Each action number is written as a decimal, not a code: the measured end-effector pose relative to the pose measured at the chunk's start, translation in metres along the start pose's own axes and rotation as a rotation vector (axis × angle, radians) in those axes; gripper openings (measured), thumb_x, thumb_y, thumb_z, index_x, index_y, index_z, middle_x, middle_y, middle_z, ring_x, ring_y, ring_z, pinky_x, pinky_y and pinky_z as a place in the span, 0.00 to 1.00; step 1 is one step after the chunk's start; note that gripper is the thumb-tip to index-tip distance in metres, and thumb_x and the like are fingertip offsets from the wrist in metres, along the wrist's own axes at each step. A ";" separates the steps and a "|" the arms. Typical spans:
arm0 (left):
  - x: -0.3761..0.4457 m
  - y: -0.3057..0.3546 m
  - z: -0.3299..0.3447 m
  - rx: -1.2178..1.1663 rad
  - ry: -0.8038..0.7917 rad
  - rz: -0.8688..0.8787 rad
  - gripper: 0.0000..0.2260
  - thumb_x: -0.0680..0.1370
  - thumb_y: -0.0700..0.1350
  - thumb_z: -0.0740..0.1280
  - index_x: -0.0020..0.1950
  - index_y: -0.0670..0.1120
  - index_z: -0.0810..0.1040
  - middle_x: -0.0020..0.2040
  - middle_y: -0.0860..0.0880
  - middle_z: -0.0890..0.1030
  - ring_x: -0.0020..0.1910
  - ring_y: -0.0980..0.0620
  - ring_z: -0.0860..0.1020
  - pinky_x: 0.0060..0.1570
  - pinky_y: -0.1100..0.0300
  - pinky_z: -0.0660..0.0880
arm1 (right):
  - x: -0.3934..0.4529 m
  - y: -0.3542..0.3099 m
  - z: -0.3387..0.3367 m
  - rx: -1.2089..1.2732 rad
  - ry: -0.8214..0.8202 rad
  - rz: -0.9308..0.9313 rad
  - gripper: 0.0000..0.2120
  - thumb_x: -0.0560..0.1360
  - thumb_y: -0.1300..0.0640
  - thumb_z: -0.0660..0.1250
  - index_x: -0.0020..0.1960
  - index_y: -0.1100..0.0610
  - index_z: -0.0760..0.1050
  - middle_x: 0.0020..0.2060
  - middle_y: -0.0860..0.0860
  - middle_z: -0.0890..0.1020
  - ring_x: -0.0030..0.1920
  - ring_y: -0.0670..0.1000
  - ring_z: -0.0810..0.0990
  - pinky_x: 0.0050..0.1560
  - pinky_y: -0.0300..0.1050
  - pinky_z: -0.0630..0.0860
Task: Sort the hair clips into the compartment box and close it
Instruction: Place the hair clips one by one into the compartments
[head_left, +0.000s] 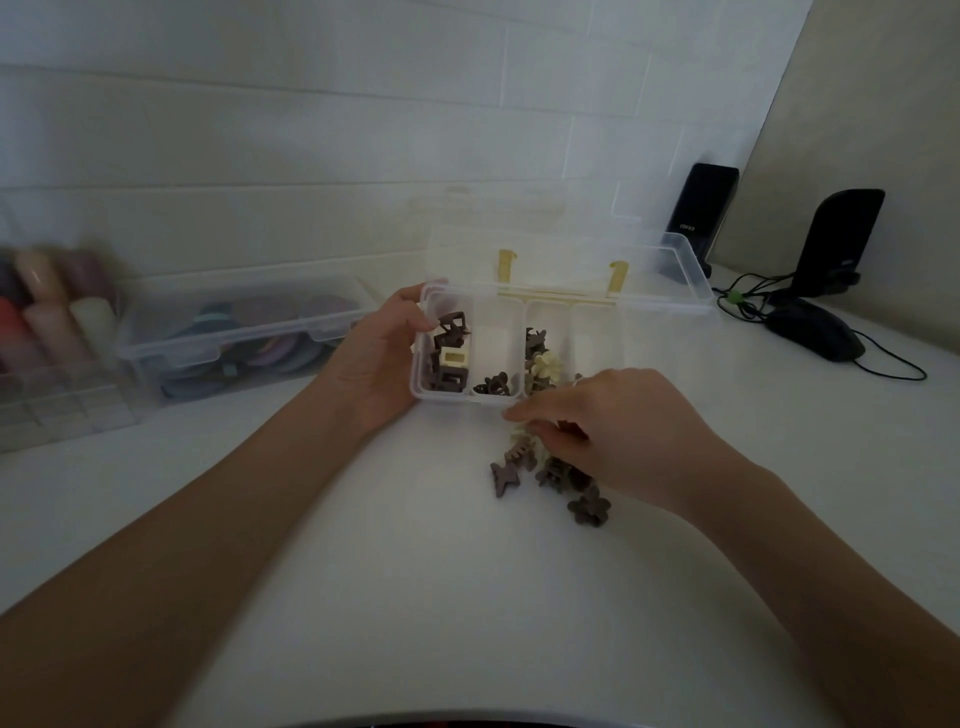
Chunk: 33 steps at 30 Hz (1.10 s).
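Note:
A clear compartment box (498, 312) stands open on the white table, its lid (675, 270) tipped back. Brown and cream square clips (448, 353) fill the left compartment. A dark flower clip (493, 384) lies in the second, and brown and cream flower clips (543, 358) in the third. My left hand (379, 358) grips the box's left end, thumb over the rim. My right hand (618, 426) reaches down into a loose pile of clips (545, 467) in front of the box, its fingers curled on a clip there. A brown star clip (503, 478) and a brown flower clip (589, 509) lie at the pile's edges.
A clear bin of coloured round items (244, 332) and a clear organiser with rolls (47, 332) stand at the left. Two black speakers (701, 218) (836, 244), a black mouse (815, 330) and cables lie at the right. A white wall is behind.

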<state>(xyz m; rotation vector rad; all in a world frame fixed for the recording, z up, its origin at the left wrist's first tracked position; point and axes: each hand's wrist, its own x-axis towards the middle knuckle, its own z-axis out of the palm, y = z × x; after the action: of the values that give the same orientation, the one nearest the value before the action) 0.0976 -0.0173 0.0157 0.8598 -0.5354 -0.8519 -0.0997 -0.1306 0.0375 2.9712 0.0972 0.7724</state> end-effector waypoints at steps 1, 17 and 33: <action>0.000 0.000 0.000 0.001 0.000 0.002 0.18 0.64 0.36 0.61 0.51 0.48 0.77 0.46 0.48 0.79 0.43 0.49 0.78 0.39 0.58 0.80 | 0.000 0.001 0.001 -0.012 -0.002 0.007 0.10 0.68 0.57 0.75 0.48 0.46 0.83 0.24 0.45 0.79 0.21 0.48 0.75 0.26 0.35 0.64; 0.000 0.000 0.000 0.011 0.006 0.013 0.17 0.64 0.36 0.60 0.50 0.48 0.78 0.45 0.48 0.79 0.43 0.49 0.78 0.39 0.57 0.79 | 0.005 -0.002 -0.006 -0.013 -0.262 0.184 0.10 0.79 0.47 0.58 0.57 0.41 0.75 0.45 0.46 0.80 0.45 0.49 0.78 0.40 0.40 0.66; 0.000 0.007 -0.007 0.002 0.036 0.047 0.20 0.60 0.35 0.62 0.48 0.48 0.78 0.43 0.49 0.80 0.40 0.50 0.80 0.39 0.59 0.79 | 0.008 0.006 -0.012 0.769 0.175 0.448 0.07 0.76 0.60 0.65 0.41 0.51 0.73 0.47 0.43 0.81 0.39 0.45 0.81 0.29 0.32 0.72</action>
<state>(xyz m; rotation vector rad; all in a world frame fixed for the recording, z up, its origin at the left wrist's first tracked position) 0.1052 -0.0118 0.0179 0.8599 -0.5233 -0.7919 -0.0983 -0.1354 0.0520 3.6950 -0.3602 1.2921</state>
